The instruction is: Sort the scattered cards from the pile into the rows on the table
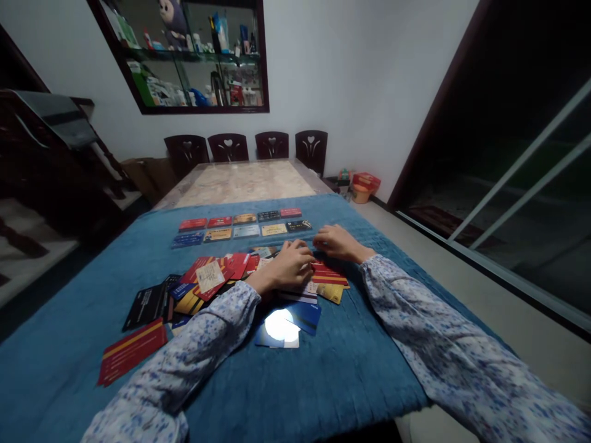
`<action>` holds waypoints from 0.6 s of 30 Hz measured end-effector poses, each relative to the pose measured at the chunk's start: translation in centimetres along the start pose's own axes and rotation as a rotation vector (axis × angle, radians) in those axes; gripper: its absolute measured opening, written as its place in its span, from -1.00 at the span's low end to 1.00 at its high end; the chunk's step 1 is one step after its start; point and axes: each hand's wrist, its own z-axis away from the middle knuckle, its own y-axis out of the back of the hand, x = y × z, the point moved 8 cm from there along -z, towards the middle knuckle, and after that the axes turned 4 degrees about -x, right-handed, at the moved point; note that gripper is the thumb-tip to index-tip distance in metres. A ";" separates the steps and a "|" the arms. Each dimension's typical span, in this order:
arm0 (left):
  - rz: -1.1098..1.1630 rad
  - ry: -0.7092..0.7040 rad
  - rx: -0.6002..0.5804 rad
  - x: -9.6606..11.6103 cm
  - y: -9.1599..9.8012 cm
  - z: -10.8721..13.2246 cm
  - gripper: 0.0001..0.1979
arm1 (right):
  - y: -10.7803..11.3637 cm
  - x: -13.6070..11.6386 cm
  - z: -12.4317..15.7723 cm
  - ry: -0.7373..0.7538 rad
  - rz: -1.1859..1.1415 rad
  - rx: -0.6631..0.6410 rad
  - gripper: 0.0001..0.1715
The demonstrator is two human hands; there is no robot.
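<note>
- Head view, nearest: red card (132, 351) with yellow stripe on the blue-covered table (323, 381); print unreadable.
- Loose card pile (217, 280) mid-table. Left hand (286, 267) curled onto it, right hand (339, 242) bent-fingered at its far edge; grip unclear.
- Beyond: two rows (242, 226) of five cards, ten total.
- Four chairs (272, 144).

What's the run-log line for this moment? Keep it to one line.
left hand: resting on card pile | right hand: at pile's far edge | card rows: laid out beyond

Messy pile of cards (210, 277) (mostly red, some black, blue and gold) lies flat and overlapping on the blue cloth (346, 369). Just beyond it sit two neat rows of cards (242, 226), five each.
</note>
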 end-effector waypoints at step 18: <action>-0.022 -0.115 -0.058 1.5 -1.7 -1.1 -0.86 | -1.3 0.6 3.4 0.119 -0.172 0.141 -0.79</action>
